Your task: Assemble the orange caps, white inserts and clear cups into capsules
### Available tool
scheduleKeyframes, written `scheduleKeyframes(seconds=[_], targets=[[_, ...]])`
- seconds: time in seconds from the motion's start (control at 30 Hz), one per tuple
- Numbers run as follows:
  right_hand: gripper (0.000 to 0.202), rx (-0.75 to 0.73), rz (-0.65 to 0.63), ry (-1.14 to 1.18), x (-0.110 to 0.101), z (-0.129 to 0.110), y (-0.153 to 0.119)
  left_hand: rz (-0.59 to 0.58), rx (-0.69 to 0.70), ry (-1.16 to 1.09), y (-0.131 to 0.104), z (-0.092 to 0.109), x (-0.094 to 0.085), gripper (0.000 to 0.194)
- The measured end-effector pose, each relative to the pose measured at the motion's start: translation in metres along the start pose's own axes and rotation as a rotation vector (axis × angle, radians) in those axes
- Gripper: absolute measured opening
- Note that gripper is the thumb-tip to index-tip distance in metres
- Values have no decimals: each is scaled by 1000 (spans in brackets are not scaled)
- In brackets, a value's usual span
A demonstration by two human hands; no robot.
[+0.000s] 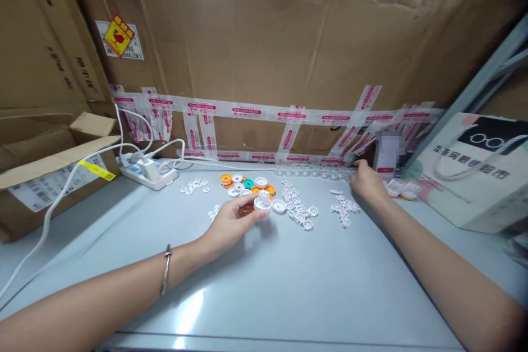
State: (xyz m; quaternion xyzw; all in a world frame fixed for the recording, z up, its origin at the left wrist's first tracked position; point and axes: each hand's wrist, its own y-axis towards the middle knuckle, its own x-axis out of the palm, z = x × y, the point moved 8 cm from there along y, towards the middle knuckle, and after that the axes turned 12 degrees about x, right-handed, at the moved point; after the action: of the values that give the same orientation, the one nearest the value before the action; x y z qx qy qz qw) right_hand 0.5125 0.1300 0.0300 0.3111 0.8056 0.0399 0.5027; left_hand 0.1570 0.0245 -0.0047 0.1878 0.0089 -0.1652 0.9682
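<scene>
Here we are, both hands at work around the row of clear pieces (313, 172), and that row is our marker. Just left of it and on our side, the white round piece (263, 205) sits up off the table (325, 291), a clear part (264, 195) showing on top. Our left hand (231, 224) has it, thumb on the near side, the other fingers behind, drawn in around the rim.

Doing this well, we'd say, means a light, even pinch: too much squeeze could tip that clear part, so level is the word. And at the row's right end, we'd favour a fingertip touch on the outermost piece alone, sparing its neighbours a nudge.

Now the poses! Left forearm comes in low from the row's left, wrist nearly straight, palm turned inward. Our right hand (368, 180) is stretched far out to the row's right end, forearm slanting in, fingers bent; we cannot tell how wide they stand or whether they grip anything.

Coloured caps (248, 183) crowd to the left of the row, lattice pieces (307, 225) scatter on our side of it, and two cases (408, 190) stand beyond its right end.
</scene>
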Motion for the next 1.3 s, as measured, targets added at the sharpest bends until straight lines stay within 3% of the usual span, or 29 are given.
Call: scheduleKeyframes(seconds=[0.1,0.2,0.3,0.43,0.53,0.83,1.3], targets=[[40,-33,63,101,-25,-23,-11,24,-11,-17,-1,0,-1,43],[39,-106,56,303,-46,-68,-40,62,-31,-64,-2,2,-2,44],[25,-206,-282,828,-49,-122,-88,64,-24,-142,-3,7,1,33],[25,-202,-549,1048,-45,-161,-143,26,-27,-218,-5,11,7,29],[23,-155,-633,1063,-38,-166,-160,1,-32,-237,-7,12,9,27],[19,-129,-735,1014,-28,-167,-170,-38,-22,-218,-7,17,11,27],[12,-280,-686,908,-31,-171,-180,-46,-33,-203,-6,21,13,29]])
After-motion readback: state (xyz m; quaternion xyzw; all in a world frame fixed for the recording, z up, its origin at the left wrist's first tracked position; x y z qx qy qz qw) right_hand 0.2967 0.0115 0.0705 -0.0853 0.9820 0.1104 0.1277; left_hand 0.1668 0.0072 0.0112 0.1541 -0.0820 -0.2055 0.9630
